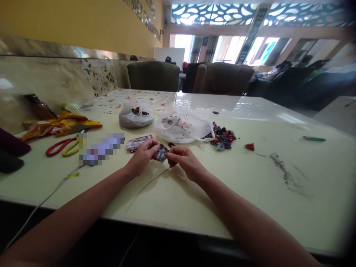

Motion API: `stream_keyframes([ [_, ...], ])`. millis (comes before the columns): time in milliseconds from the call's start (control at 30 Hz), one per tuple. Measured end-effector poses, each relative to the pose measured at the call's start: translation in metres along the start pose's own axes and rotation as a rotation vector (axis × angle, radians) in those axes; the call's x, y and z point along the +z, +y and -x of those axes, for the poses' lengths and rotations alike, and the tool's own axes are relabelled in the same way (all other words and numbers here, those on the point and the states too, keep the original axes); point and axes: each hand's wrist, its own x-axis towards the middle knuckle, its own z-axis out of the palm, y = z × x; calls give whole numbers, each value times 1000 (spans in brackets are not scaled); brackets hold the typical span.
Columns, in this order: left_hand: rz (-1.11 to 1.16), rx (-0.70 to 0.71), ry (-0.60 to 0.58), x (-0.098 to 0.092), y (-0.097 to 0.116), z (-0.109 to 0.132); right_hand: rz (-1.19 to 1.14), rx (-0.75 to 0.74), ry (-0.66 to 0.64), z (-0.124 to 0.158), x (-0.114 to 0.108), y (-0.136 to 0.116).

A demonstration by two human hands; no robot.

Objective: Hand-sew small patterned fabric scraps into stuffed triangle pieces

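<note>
A small, dark patterned fabric piece is stretched between both hands just above the table. My left hand grips its left side between thumb and fingers. At the opposite edge, my right hand is closed in a pinch on the cloth; whether a needle is also in those fingers is hidden. From below the right fingers a dark thread trails down toward the table's front edge. Just behind my left hand lies a stack of patterned fabric pieces.
Red-and-yellow-handled scissors and a blurred-out phone-like object with a cable lie left. Behind are two plastic bags and a heap of stitched fabric bits. Rightward lie a red fabric bit, tangled thread and a green tool.
</note>
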Motion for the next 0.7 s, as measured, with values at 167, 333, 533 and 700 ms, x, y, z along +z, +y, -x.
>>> stream_keyframes([
  [167,-8,-55,-49,-2,0,-1,27,0,-18,0,-1,2],
  [333,26,7,24,0,0,2,69,-8,-66,-1,-1,2],
  [533,56,-46,19,0,-4,1,70,19,-40,-2,-3,2],
  [700,41,-30,42,-1,-3,2,141,28,-43,-3,-4,5],
])
